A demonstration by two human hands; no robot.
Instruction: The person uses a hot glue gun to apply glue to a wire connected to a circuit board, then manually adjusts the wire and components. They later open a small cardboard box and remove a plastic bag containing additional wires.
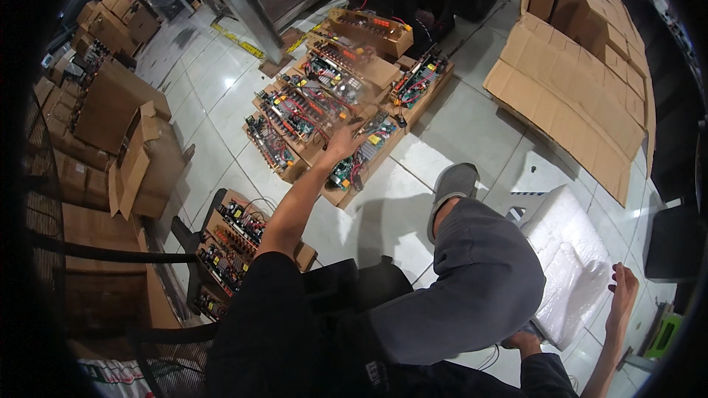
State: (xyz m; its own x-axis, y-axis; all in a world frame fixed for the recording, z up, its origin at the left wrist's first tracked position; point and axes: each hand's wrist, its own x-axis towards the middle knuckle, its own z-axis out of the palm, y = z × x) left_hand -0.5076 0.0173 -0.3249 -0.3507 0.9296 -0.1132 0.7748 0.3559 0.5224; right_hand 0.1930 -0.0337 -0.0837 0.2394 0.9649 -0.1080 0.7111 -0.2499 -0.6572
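My left hand [344,143] reaches forward with its fingers stretched out over the edge of a green circuit board [377,133]. That board lies in a cardboard tray [383,149] among several similar trays of boards with red wires and orange parts. Part of the board is hidden beneath the hand and fingers. At the far right, my right hand [624,292] is held up with its fingers loosely bent and apart, nothing visible in it. Beside it, a white foam block [564,236] sits on the floor, partly covered in clear plastic [582,280].
More boards in a tray [240,222] stand at the left of my arm. Large cardboard boxes [147,162] line the left, and an open carton [571,81] is at the upper right. A metal post [247,7] rises behind the trays. My sandalled foot [453,190] rests on the tiles.
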